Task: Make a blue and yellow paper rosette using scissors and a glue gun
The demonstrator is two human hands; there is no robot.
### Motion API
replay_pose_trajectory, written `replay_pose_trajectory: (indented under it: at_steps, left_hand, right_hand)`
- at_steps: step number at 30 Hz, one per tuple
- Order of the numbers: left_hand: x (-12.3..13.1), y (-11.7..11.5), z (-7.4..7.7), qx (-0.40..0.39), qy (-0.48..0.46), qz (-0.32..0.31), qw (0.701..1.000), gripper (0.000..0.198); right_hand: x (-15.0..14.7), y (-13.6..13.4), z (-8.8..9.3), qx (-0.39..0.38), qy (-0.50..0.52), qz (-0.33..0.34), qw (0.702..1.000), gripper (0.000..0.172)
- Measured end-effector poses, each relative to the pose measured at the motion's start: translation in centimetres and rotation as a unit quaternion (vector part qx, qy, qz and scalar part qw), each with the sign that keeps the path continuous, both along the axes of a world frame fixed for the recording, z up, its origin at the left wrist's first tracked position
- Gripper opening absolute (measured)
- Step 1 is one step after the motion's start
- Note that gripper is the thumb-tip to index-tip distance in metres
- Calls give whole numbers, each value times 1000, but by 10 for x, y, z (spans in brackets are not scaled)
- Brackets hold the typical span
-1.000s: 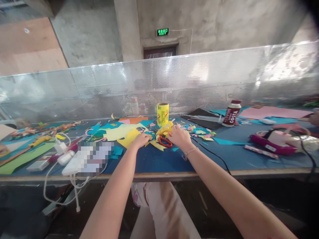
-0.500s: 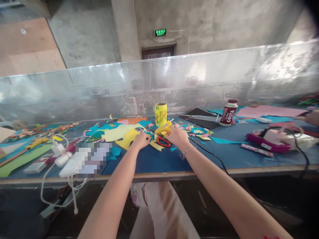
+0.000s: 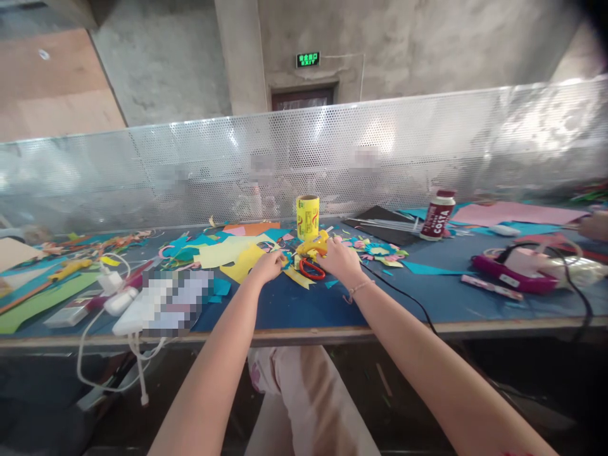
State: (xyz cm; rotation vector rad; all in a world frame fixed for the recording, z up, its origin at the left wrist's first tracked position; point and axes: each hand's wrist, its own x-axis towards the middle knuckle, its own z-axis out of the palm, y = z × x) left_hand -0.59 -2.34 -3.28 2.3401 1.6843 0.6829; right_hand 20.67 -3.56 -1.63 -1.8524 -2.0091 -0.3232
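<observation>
My right hand [image 3: 342,261] is closed around a yellow hot glue gun [image 3: 315,245], which points left; a black cord [image 3: 403,290] trails from beside the hand. With fingers pinched, my left hand [image 3: 266,267] holds a small blue paper piece [image 3: 285,258], close to the glue gun's front. Red-handled scissors [image 3: 312,271] lie on the blue tabletop [image 3: 304,310] between my hands. Beside my left hand is a sheet of yellow paper [image 3: 243,265]. A yellow cardboard-cored roll [image 3: 308,216] stands upright just behind the glue gun.
To the right are a paper flower [image 3: 380,251], a Costa bottle [image 3: 437,216] and a purple basket-like holder [image 3: 513,275]. White power strip and cables [image 3: 124,320] sit front left, near another yellow glue gun [image 3: 70,271]. A perforated metal screen [image 3: 204,171] borders the table's back. Another person's hand [image 3: 596,223] shows far right.
My left hand has turned slightly, showing a little more of its fingers. My right hand and the glue gun stay nearly in place; the whole view shifts slightly.
</observation>
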Motion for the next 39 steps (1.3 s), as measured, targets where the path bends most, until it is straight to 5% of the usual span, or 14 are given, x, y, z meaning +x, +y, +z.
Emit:
replay_pose_trajectory:
  at_steps: [30,39]
  left_hand:
    - [8,-6,-2,27,132,-62,989,43]
    - [8,2,-8,22,50,-6,998,28]
  right_hand:
    - [0,3,-3,-13,5,-12,1000,43]
    - [3,6,-5,0,11,-10,1000,43]
